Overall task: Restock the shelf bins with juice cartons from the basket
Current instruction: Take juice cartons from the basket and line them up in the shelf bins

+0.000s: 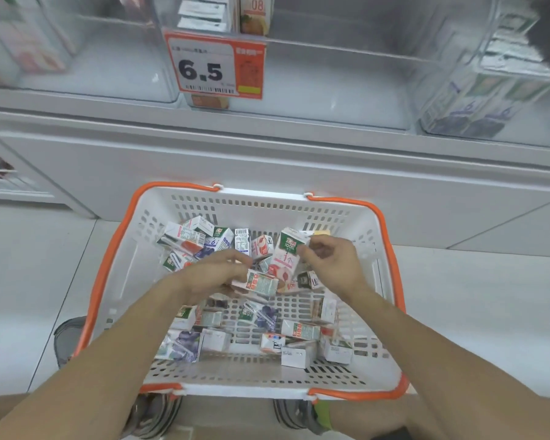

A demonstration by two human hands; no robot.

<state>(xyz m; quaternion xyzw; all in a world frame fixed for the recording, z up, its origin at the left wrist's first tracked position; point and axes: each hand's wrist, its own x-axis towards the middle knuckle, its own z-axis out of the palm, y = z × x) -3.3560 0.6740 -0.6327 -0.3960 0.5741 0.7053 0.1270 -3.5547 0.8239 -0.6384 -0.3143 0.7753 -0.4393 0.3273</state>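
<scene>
A white basket [254,204] with orange handles sits on the floor below me, holding several small juice cartons [300,330]. Inside it, my left hand [216,276] grips a pink-and-white carton [262,284] lying on its side. Just to the right, my right hand [329,265] holds an upright pink carton with a green top [286,257] by its upper edge. Clear shelf bins [331,100] stand above; the middle one has an orange carton [256,14] at its back.
A price tag reading 6.5 [216,66] hangs on the middle bin's front. The right bin [477,100] holds purple cartons; the left bin [29,42] shows blurred pink packs. A grey shelf ledge [267,144] runs above the basket. My shoes [292,414] sit under the basket's near edge.
</scene>
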